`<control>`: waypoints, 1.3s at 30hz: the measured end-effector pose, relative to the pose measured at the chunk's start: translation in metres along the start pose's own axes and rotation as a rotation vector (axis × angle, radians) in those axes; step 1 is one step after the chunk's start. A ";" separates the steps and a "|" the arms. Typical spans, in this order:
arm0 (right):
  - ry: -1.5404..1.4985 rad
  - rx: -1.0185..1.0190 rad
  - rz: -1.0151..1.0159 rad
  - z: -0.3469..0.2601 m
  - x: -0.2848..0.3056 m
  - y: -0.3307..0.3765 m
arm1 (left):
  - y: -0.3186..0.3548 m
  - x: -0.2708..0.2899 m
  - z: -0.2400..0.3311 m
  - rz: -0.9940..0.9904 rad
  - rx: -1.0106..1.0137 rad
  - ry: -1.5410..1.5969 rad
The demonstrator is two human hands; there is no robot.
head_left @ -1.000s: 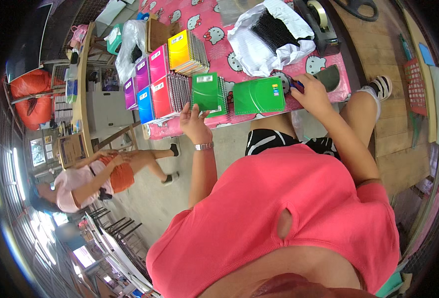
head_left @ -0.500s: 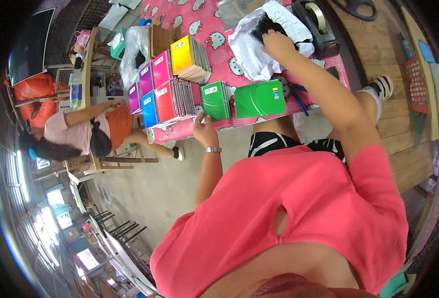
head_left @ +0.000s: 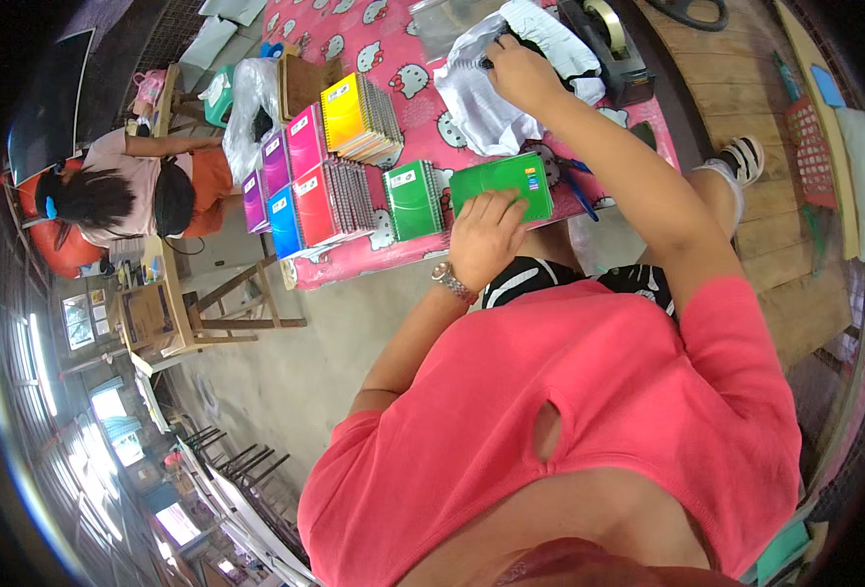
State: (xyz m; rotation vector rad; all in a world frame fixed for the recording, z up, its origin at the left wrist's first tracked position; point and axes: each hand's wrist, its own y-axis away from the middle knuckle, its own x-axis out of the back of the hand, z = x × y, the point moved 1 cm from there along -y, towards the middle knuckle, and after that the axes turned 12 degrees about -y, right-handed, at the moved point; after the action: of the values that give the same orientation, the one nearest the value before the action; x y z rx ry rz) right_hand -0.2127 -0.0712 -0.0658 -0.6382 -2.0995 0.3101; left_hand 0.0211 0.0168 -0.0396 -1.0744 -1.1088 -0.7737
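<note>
Where the left hand [head_left: 488, 235] rests, a notebook [head_left: 494, 177] hides.

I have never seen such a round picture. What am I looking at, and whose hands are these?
There is no machine here: these are a person's bare hands. A wide fisheye camera on the person's head looks down, so straight edges bend. On the pink patterned cover stand stacked colourful spiral notebooks and a tape dispenser. The left hand rests on a wide green notebook. The right hand is at crumpled white paper; whether it grips anything is unclear.
</note>
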 end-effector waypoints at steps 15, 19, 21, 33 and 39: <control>-0.674 0.013 -0.160 -0.032 0.115 0.138 | -0.042 0.030 -0.009 0.080 0.008 -0.046; -0.653 0.019 -0.121 -0.037 0.114 0.140 | -0.045 0.026 -0.011 0.126 0.017 -0.051; -0.626 0.056 -0.114 -0.038 0.114 0.142 | -0.046 0.026 -0.011 0.127 0.010 -0.034; -0.620 -0.002 -0.171 -0.054 0.125 0.151 | -0.050 0.021 0.001 0.170 -0.016 0.029; -0.832 -0.491 -0.450 -0.055 0.132 0.139 | -0.044 0.019 -0.001 0.125 -0.040 0.003</control>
State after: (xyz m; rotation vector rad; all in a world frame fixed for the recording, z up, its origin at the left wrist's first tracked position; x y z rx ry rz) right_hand -0.1840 0.1164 -0.0039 -0.2954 -3.0863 -0.2621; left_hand -0.0126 0.0021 -0.0091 -1.1646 -1.0171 -0.7004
